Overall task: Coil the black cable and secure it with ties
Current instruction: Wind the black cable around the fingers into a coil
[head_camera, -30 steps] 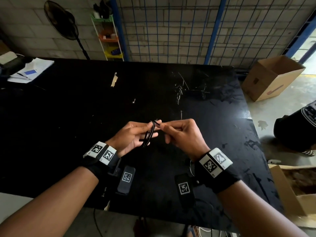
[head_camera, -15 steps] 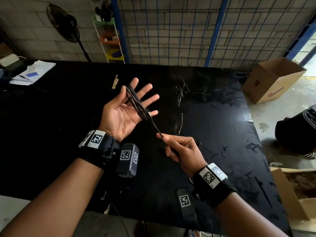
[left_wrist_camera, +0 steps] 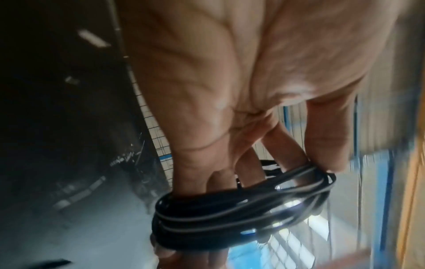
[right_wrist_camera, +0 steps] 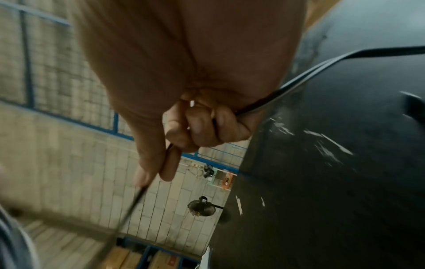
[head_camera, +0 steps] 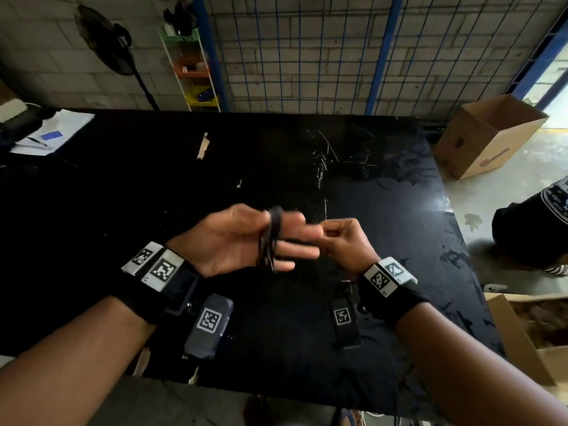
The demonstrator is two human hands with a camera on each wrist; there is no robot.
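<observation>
The black cable (head_camera: 270, 235) is wound in several loops around the straight fingers of my left hand (head_camera: 292, 247), above the black table (head_camera: 123, 210). In the left wrist view the coil (left_wrist_camera: 241, 205) crosses the fingers of my left hand (left_wrist_camera: 253, 163), and the thumb presses on its upper edge. My right hand (head_camera: 330, 238) sits just right of the left fingertips and pinches the free strand. In the right wrist view my right hand (right_wrist_camera: 158, 169) holds the cable (right_wrist_camera: 299, 87) between thumb and index finger, the other fingers curled round it. I see no tie.
An open cardboard box (head_camera: 488, 133) stands on the floor at the far right. Another box (head_camera: 522, 333) is by the table's near right corner. A person (head_camera: 538, 229) crouches to the right. Papers (head_camera: 52, 133) lie far left. A mesh fence (head_camera: 307, 50) runs behind.
Half a second ago my left hand was raised, palm open, with the cable stretched down to the right hand. It has since dropped and turned, and the right hand has come up to its fingertips.
</observation>
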